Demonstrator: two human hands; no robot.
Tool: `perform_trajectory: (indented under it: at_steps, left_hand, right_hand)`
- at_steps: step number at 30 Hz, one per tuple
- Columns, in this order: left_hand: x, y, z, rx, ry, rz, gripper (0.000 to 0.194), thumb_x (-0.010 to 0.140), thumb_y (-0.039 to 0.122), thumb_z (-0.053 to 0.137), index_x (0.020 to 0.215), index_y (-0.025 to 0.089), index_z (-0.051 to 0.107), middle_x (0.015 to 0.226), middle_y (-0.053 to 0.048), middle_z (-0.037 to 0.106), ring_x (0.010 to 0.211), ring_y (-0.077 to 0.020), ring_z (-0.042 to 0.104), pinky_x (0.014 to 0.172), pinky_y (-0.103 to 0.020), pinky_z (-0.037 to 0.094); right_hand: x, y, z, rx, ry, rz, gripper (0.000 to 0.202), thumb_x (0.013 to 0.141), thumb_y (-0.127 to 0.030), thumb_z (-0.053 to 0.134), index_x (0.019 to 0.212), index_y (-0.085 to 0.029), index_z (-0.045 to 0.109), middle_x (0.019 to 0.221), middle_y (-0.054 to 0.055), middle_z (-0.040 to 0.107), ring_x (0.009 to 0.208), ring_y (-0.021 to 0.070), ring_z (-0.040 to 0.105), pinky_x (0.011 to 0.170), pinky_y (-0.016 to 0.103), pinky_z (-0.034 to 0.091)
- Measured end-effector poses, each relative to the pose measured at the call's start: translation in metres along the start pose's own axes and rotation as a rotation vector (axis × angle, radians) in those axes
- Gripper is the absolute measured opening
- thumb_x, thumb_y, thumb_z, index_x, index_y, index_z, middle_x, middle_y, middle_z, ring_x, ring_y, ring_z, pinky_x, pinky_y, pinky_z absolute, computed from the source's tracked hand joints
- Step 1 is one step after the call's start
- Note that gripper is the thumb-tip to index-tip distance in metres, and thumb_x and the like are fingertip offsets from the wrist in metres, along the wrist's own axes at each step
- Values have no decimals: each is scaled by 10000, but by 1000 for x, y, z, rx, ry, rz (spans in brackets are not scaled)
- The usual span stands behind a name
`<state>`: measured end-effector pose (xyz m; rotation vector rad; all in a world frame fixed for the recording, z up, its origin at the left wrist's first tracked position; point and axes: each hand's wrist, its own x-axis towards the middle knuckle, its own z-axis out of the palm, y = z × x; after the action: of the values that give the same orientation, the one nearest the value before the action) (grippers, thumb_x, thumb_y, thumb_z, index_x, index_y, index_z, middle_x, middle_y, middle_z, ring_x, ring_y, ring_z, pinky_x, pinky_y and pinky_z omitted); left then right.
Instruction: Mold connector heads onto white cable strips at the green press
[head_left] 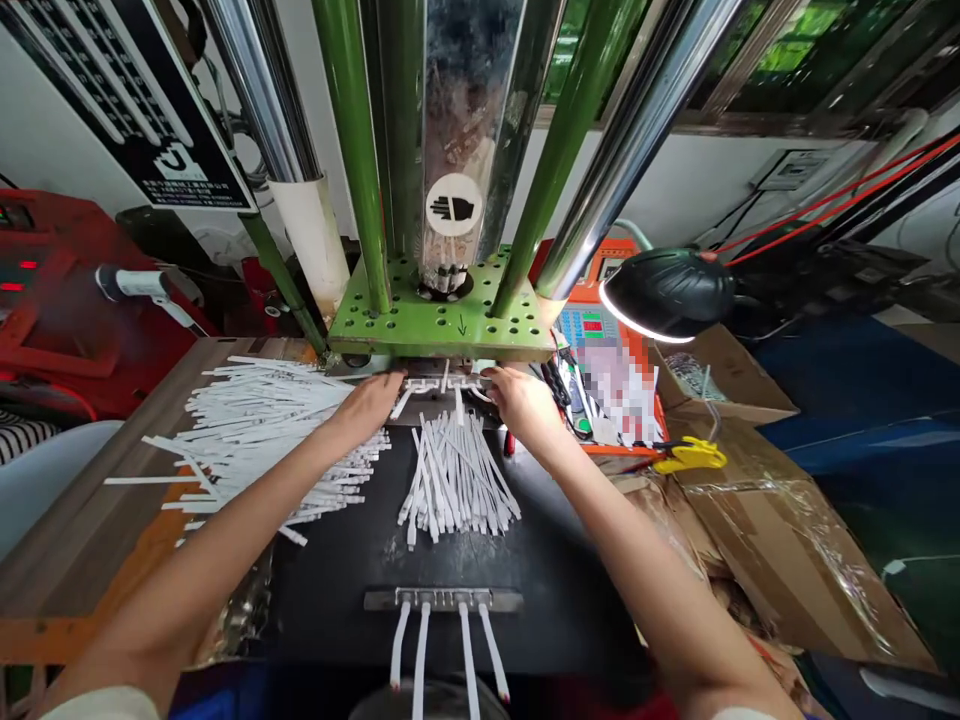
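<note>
Your left hand (367, 405) and right hand (523, 402) flank the fixture (426, 385), grip indeterminable; the green plate (442, 338) above your fingers (391, 382) can crush them if lowered.

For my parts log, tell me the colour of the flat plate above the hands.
Green, in the head view.

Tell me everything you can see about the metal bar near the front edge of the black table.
The metal bar is narrow, straight and grey, with a dull metallic look. It lies crosswise on the black tabletop, nearer the wearer than the fanned white strips. A row of small, pale upright parts runs along its middle. Four white strips meet it there, two left of centre and two right, and trail toward the wearer. Neither hand touches it.
</note>
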<state>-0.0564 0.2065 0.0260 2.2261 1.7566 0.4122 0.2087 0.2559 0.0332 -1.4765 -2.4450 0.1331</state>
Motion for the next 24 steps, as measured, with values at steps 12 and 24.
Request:
perform_trajectory:
  at_steps: [12, 24]
  left_hand:
    - [-173, 43, 42, -220, -188, 101, 271, 933, 59, 403, 1105, 198, 560, 1028, -55, 540, 911, -168, 587, 814, -290, 489]
    - [-219, 68, 59, 87, 91, 190, 207, 902, 39, 472, 1011, 168, 592, 917, -67, 622, 823, -223, 598, 706, -358, 469]
  right_hand:
    - [-192, -29, 22, 400, -146, 5, 203, 847, -101, 542, 925, -222, 686, 905, 39, 645, 777, 175, 648, 694, 283, 518]
    - [-236, -54, 19, 328, 23, -192, 330, 912, -103, 431, 1152, -221, 625, 932, 97, 637, 791, 216, 628, 659, 334, 554]
